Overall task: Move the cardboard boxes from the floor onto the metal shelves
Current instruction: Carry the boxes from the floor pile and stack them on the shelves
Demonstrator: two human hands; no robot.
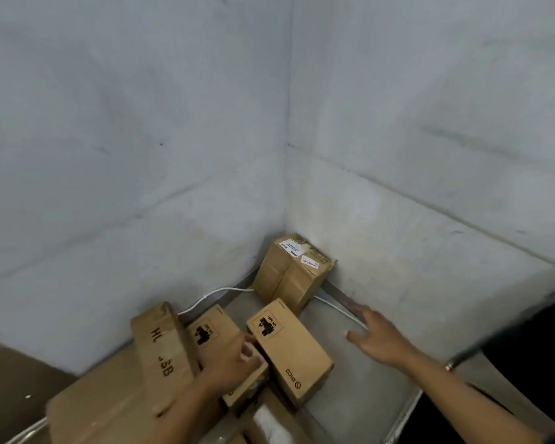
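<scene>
Several cardboard boxes lie on a grey metal shelf set in a wall corner. An upright box with white labels stands in the far corner. A tilted box printed "PICO" lies in the middle. To its left lies a similar box, and my left hand rests on it with fingers curled over its right edge. A long box marked "HL" leans on the left. My right hand hovers open over the bare shelf, right of the PICO box, holding nothing.
Grey walls close the shelf at the back and right. A white cable runs along the back edge. A large flat carton lies at the lower left, and more boxes sit at the bottom. The shelf's raised rim runs at the right front.
</scene>
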